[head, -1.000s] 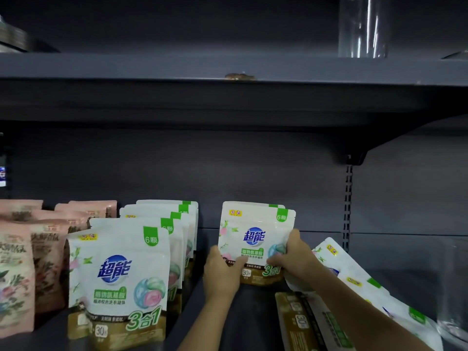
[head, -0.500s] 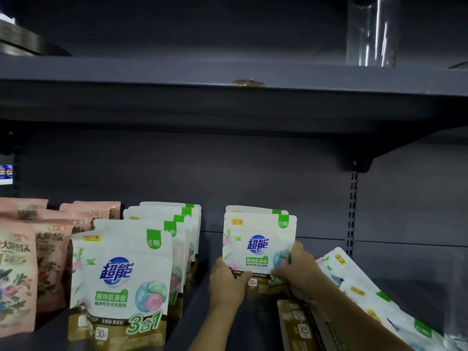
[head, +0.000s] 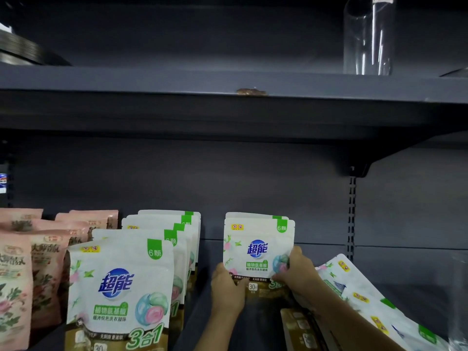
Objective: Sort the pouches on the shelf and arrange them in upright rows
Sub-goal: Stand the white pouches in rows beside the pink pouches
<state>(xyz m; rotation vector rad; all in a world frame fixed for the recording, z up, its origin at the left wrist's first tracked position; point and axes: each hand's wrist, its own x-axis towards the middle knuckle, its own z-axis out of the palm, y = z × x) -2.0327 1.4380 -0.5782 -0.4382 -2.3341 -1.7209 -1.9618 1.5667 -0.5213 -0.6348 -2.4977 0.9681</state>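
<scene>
Both hands hold one white laundry-bead pouch (head: pixel 255 245) upright on the dark shelf (head: pixel 207 252), with another white pouch standing just behind it. My left hand (head: pixel 228 291) grips its lower left corner and my right hand (head: pixel 295 271) its lower right side. To the left stands a front-to-back row of several identical white pouches (head: pixel 121 287). Further left are rows of pink floral pouches (head: pixel 27 269). On the right, white pouches (head: pixel 364 295) lie slanted and overlapping, and one pouch (head: pixel 304 330) lies flat below my right forearm.
The upper shelf board (head: pixel 228 82) overhangs close above and carries a tall clear glass cylinder (head: pixel 367 36). A slotted upright (head: pixel 351 216) and its bracket sit at the back right. A clear glass object (head: pixel 458 300) stands at the far right edge.
The held pouch has gone from tilted to upright and moved back against the pouch behind it. Both hands stayed on its lower corners. The view shifted downward slightly.
</scene>
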